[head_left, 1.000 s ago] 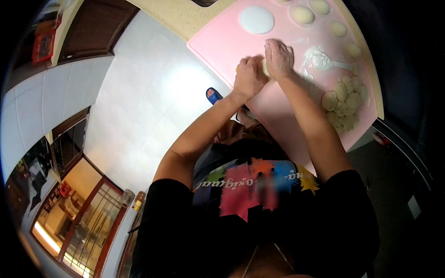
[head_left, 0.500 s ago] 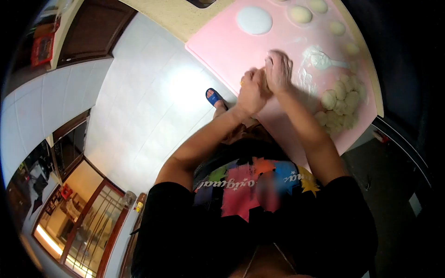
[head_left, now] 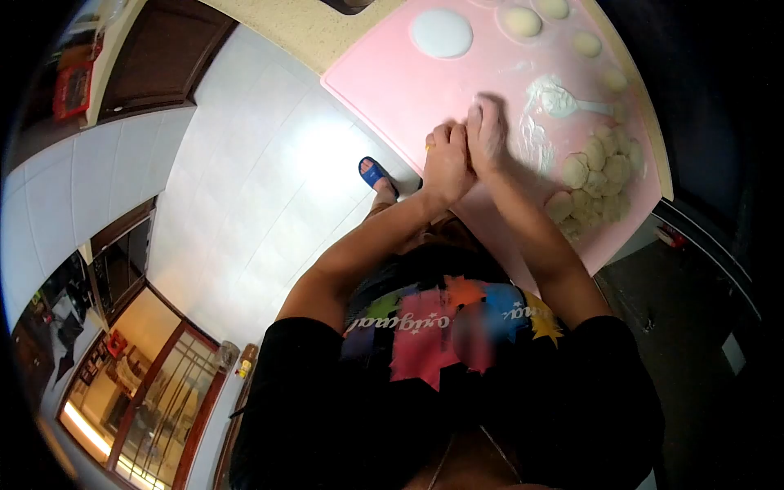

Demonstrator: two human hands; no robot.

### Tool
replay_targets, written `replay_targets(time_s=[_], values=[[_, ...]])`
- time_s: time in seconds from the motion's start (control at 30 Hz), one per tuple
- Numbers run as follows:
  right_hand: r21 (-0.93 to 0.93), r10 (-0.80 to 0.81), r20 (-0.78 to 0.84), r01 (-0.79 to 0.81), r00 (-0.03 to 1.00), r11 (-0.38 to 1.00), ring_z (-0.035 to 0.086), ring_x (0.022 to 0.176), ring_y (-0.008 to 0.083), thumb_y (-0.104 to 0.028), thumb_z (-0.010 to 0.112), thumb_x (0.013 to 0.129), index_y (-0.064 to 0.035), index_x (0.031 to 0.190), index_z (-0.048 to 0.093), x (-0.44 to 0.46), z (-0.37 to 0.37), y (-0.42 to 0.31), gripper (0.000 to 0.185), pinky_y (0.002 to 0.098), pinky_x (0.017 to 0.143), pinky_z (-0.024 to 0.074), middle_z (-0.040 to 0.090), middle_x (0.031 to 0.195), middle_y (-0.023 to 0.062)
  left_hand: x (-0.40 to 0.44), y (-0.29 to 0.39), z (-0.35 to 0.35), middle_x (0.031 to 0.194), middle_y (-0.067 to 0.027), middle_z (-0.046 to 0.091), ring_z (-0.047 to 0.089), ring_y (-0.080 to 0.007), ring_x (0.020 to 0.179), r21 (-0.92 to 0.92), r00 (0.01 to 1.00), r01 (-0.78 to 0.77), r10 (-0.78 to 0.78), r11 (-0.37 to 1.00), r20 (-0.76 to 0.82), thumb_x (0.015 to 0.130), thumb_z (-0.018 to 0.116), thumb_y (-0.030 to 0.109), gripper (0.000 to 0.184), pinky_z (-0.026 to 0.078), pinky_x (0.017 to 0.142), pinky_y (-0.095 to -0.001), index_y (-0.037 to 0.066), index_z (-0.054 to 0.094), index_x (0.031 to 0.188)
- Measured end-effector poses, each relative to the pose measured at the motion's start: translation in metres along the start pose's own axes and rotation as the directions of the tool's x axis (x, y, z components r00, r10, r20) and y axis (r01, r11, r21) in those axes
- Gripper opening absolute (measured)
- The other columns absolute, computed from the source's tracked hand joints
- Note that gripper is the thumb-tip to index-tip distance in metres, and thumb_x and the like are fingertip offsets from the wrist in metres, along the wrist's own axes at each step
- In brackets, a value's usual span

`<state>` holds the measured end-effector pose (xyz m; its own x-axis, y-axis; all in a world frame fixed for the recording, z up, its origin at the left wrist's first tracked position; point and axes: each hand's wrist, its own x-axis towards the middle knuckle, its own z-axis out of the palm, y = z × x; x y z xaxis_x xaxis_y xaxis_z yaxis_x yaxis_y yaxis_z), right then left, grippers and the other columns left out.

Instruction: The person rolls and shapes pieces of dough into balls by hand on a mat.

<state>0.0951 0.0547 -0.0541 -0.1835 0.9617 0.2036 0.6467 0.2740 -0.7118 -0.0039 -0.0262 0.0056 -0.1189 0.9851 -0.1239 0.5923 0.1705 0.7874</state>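
Over the pink mat (head_left: 392, 98), my left hand (head_left: 447, 166), with a ring on one finger, is closed with its fingers curled. Pressed against its side is my right hand (head_left: 487, 137), its fingers bent downward. Whatever lies between or under the palms is hidden. To the right of the hands, loose flour (head_left: 536, 145) is smeared on the mat, with a white flour-covered spoon-like tool (head_left: 590, 107) beside it. A heap of small pale dough pieces (head_left: 596, 174) lies close to my right forearm.
A white round disc (head_left: 442, 33) rests on the mat's far side. Smooth dough balls (head_left: 521, 22) line the far right edge. The beige countertop (head_left: 302, 33) borders the mat. Below are a tiled floor (head_left: 245, 163) and my foot in a blue slipper (head_left: 372, 173).
My hands stay together and have shifted slightly; the right fingers are less blurred and lower. The whole view has moved a little, so the mat appears slightly further left.
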Motion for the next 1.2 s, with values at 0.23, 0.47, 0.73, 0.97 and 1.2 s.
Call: replay_targets(time_s=[0.23, 0.47, 0.73, 0.97, 1.2], values=[[-0.263, -0.299, 0.127, 0.322, 0.946, 0.909, 0.060, 0.110, 0.0335, -0.023, 0.056, 0.097, -0.0077, 0.117, 0.061, 0.065, 0.002, 0.001, 0.026, 0.0464, 0.090, 0.0455, 0.066, 0.115, 0.0162, 0.044, -0.017, -0.031, 0.117, -0.0201, 0.062, 0.053, -0.0401, 0.116, -0.172, 0.999, 0.019, -0.024, 0.985, -0.029, 0.071, 0.078, 0.012, 0.059, 0.045, 0.101, -0.0465, 0.004, 0.058, 0.126], [-0.035, -0.002, 0.392, 0.017, 0.920, 0.999, 0.067, 0.086, 0.0254, -0.033, 0.052, 0.101, -0.0043, 0.108, 0.065, 0.085, 0.002, -0.003, 0.033, 0.0385, 0.079, 0.0511, 0.068, 0.091, 0.0141, 0.061, -0.003, -0.013, 0.122, -0.0225, 0.060, 0.054, -0.0383, 0.116, -0.030, 0.983, 0.180, -0.179, 0.983, 0.024, 0.072, 0.083, 0.026, 0.062, 0.047, 0.100, -0.0451, -0.003, 0.060, 0.121], [-0.187, -0.228, 0.024, 0.228, 0.973, 0.955, 0.057, 0.113, 0.0363, -0.015, 0.059, 0.093, -0.0032, 0.122, 0.055, 0.016, -0.004, 0.000, 0.031, 0.0502, 0.089, 0.0454, 0.061, 0.120, 0.0205, 0.005, -0.019, -0.005, 0.128, -0.0194, 0.054, 0.048, -0.0379, 0.120, -0.100, 1.000, 0.004, -0.007, 0.995, -0.022, 0.071, 0.084, 0.016, 0.078, 0.044, 0.103, -0.0461, 0.001, 0.046, 0.137], [-0.272, -0.386, 0.234, 0.442, 0.892, 0.855, 0.069, 0.091, 0.0274, -0.027, 0.059, 0.096, -0.0110, 0.103, 0.066, 0.085, 0.002, 0.001, 0.019, 0.0407, 0.079, 0.0505, 0.071, 0.095, 0.0084, 0.063, -0.005, -0.027, 0.108, -0.0225, 0.063, 0.053, -0.0402, 0.112, -0.224, 0.986, 0.169, -0.165, 0.960, 0.037, 0.068, 0.083, 0.017, 0.049, 0.047, 0.096, -0.0459, -0.001, 0.064, 0.110], [0.154, 0.242, 0.136, -0.262, 0.961, 0.953, 0.058, 0.094, 0.0392, -0.031, 0.052, 0.099, -0.0018, 0.112, 0.060, 0.026, -0.005, -0.003, 0.033, 0.0460, 0.088, 0.0468, 0.061, 0.102, 0.0216, 0.012, -0.003, 0.016, 0.127, -0.0253, 0.053, 0.047, -0.0414, 0.122, -0.067, 0.995, -0.019, 0.012, 0.998, -0.098, 0.075, 0.078, 0.018, 0.071, 0.037, 0.107, -0.0482, -0.002, 0.047, 0.136]])
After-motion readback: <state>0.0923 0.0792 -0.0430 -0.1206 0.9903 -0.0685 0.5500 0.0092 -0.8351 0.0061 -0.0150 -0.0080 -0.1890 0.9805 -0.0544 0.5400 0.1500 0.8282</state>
